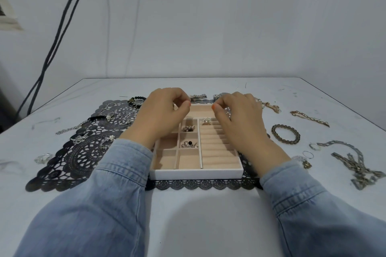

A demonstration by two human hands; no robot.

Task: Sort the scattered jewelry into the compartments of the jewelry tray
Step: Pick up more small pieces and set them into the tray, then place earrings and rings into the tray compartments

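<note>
The jewelry tray (196, 174) sits on a black lace mat (83, 152) in the middle of the table (198, 215), with a ring (206, 120) already in its ring rolls. The left hand (165, 115) and right hand (240, 115) hover over its far long compartment, thumbs pinched to forefingers, perhaps stretching a fine chain to lay inside; I cannot tell. A beaded bracelet (285, 133) waits near the table's right edge.

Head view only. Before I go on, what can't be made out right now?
1. Head view: whether the left hand and right hand pinch anything; fingertips curl inward, and anything between them is too thin to see.
2. Jewelry tray, left compartments: partly covered by the left hand and wrist.
3. Ring rolls, right end: under the right hand.
4. Silver pieces beyond the tray: partly behind the hands.
</note>
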